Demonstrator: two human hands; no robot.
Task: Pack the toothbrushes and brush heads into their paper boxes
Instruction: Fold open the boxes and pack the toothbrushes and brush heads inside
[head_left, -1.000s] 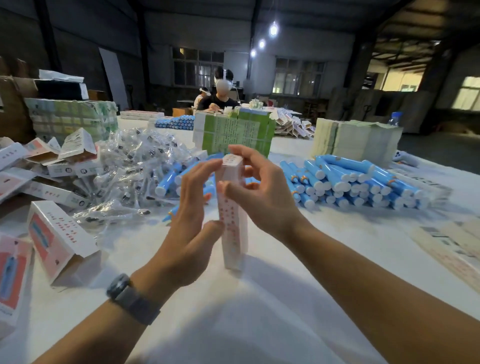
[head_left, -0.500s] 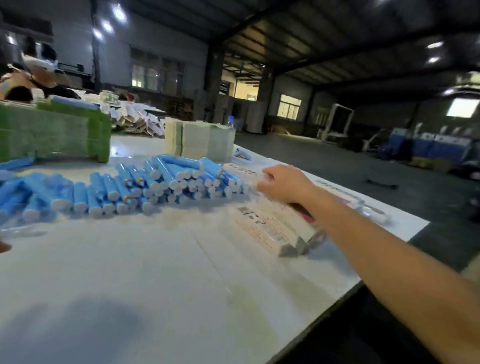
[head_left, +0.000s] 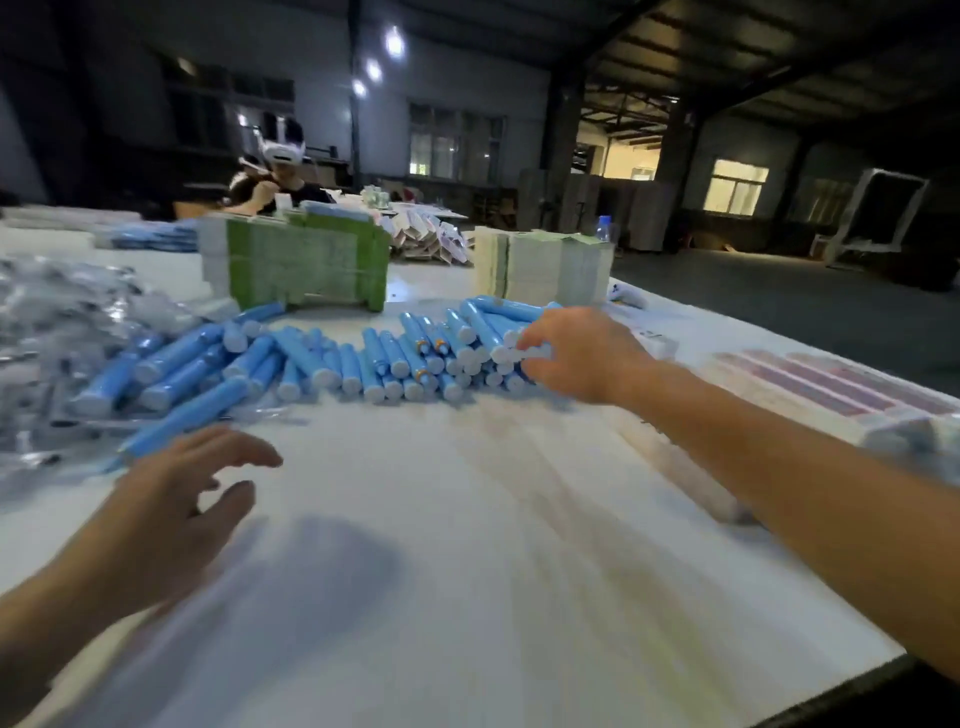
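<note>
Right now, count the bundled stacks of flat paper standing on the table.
2. The green-edged stack stands behind the blue toothbrush handles, left of centre; the pale stack stands farther right, behind the right hand. More may be hidden behind them.

Open white table (head_left: 467, 571) between my arms, blue toothbrush pile (head_left: 363, 358) walling the far side, crinkly bagged brush heads (head_left: 57, 332) (blurred) crowding my left, flat boxes (head_left: 831, 384) lining my right
</note>
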